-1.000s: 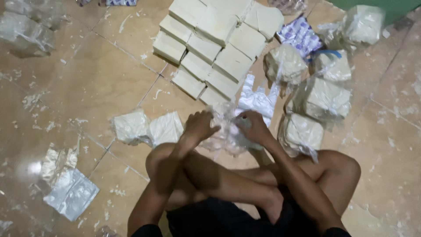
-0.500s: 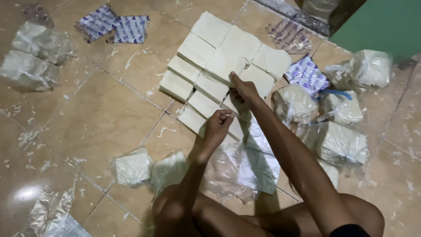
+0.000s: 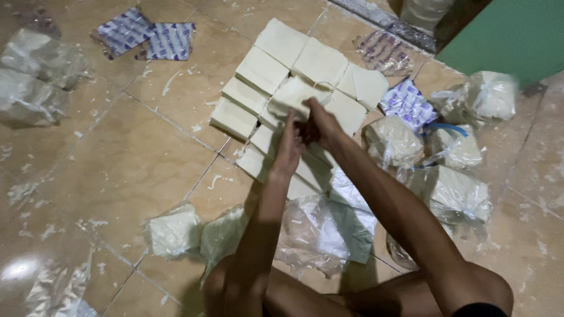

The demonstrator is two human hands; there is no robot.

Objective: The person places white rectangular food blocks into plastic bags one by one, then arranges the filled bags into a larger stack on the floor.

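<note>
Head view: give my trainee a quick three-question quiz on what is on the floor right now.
1. True or false: the pale blocks lie unwrapped in rows on the tiled floor.
2. Which hands touch the block in the middle of the rows? A) left hand only B) right hand only C) both
3. Fill in: the bagged blocks on the right are wrapped in clear ____.

Key: 1 true; 2 C; 3 plastic.

Home floor used as a packing spot — glossy tan tiled floor, green wall, bagged white blocks scattered around
</note>
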